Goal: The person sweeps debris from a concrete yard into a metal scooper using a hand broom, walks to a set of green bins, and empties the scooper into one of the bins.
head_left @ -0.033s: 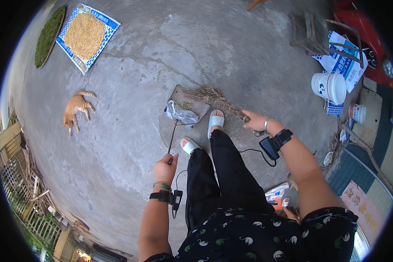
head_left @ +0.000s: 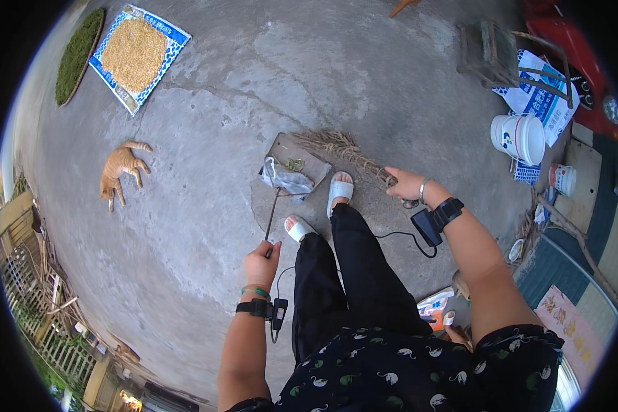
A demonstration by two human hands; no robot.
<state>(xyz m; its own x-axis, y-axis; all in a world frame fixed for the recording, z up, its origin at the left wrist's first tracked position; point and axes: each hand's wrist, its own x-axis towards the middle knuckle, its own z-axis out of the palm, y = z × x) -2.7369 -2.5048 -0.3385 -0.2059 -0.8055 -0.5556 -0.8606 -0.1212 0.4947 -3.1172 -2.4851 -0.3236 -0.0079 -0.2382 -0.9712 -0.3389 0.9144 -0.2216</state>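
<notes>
My left hand [head_left: 262, 261] is closed round the dark thin handle of a dustpan [head_left: 281, 145], which rests on the concrete near my feet. Inside the pan lie a crumpled clear plastic bag [head_left: 292, 180] and some greenish scraps [head_left: 294, 165]. My right hand [head_left: 406, 185] grips the bound end of a straw broom [head_left: 350, 152]. Its bristles fan out to the left, over or beside the far edge of the pan; whether they touch it I cannot tell.
An orange cat [head_left: 121, 168] lies on the floor at left. Beyond it, yellow grains [head_left: 134, 55] cover a blue-and-white sheet, beside a tray of green material [head_left: 79, 58]. A white bucket [head_left: 527, 139], a wooden chair [head_left: 489, 55] and a red vehicle [head_left: 577, 41] stand at right.
My right hand has shifted slightly to the right and nearer, and the broom has moved a little with it. The left hand and dustpan look almost the same.
</notes>
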